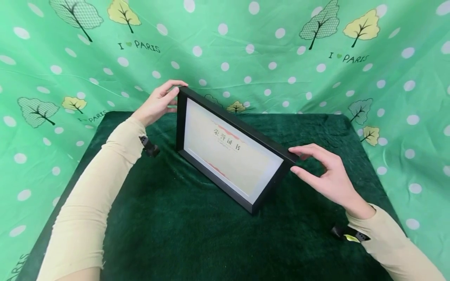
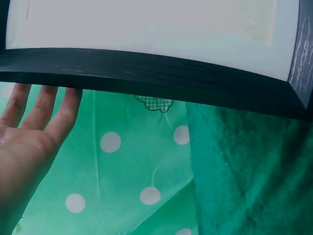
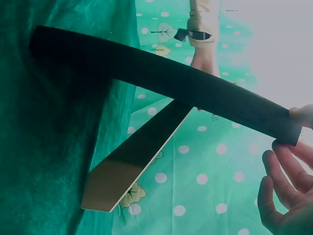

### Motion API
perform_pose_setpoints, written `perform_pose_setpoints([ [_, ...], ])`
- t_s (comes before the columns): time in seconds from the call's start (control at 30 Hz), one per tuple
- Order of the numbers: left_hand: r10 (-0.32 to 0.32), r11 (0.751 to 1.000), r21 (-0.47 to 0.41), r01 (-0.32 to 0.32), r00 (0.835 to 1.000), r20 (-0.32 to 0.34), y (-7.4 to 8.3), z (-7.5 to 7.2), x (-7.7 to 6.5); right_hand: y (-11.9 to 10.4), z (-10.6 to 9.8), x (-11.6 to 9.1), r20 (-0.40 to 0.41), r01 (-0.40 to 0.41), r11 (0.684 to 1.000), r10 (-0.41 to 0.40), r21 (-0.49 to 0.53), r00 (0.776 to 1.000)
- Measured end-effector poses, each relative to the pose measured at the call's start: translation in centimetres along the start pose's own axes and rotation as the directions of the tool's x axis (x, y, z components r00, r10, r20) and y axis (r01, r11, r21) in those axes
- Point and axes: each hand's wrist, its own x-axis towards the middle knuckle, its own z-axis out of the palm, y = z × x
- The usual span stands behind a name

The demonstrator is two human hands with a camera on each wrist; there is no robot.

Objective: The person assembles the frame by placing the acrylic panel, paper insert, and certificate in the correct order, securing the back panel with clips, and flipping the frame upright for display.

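A black picture frame point(image 1: 218, 180) stands tilted back on the dark green cloth, turned at an angle. Inside it is a pale certificate point(image 1: 228, 166) with red trim and Chinese characters. My left hand point(image 1: 159, 101) holds the frame's upper left corner, thumb toward the front and fingers around the side. At the upper right corner my right hand point(image 1: 327, 175) pinches the frame between thumb and fingers. Behind the frame, a flat support leg point(image 3: 132, 164) juts out in the right wrist view. The left wrist view shows fingertips point(image 2: 71, 98) touching the frame's side, partly hidden by it.
Dark green plush cloth point(image 1: 168, 234) covers the table. A light green curtain point(image 1: 225, 47) with white dots and printed trees hangs behind and along both sides. Each wrist carries a small black strapped device point(image 1: 150, 147).
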Motion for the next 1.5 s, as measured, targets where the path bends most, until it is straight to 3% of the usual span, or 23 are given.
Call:
perform_pose_setpoints([
  [0.13, 0.0, 1.0, -0.031, 0.001, 0.999, 0.041, 0.0, -0.5, -1.2, 1.0, -0.3, -0.1, -0.013, -0.021, 0.998, 0.022, 0.065, 1.0],
  [0.33, 0.018, 0.999, -0.042, -0.013, 0.992, 0.129, 0.5, -1.2, -4.4, 2.3, -1.6, 0.1, -0.076, -0.115, 0.98, 0.128, 0.164, 0.989],
  [0.57, 0.079, 0.994, -0.088, -0.06, 0.968, 0.238, 1.1, -0.5, -7.4, 3.8, -3.1, 1.2, -0.123, -0.163, 0.901, 0.23, 0.401, 0.965],
  [0.77, 0.088, 0.996, -0.031, -0.083, 0.962, 0.259, 1.4, 0.3, -9.2, 4.4, -3.6, 2.2, -0.119, -0.177, 0.866, 0.26, 0.469, 0.958],
  [0.97, 0.111, 0.994, -0.026, -0.108, 0.96, 0.256, 1.4, 0.7, -10.3, 4.9, -3.7, 2.9, -0.103, -0.189, 0.839, 0.277, 0.51, 0.955],
  [1.5, 0.127, 0.991, -0.059, -0.117, 0.965, 0.229, 1.3, 0.8, -10.3, 5.2, -3.8, 3.3, -0.072, -0.221, 0.835, 0.295, 0.505, 0.953],
])
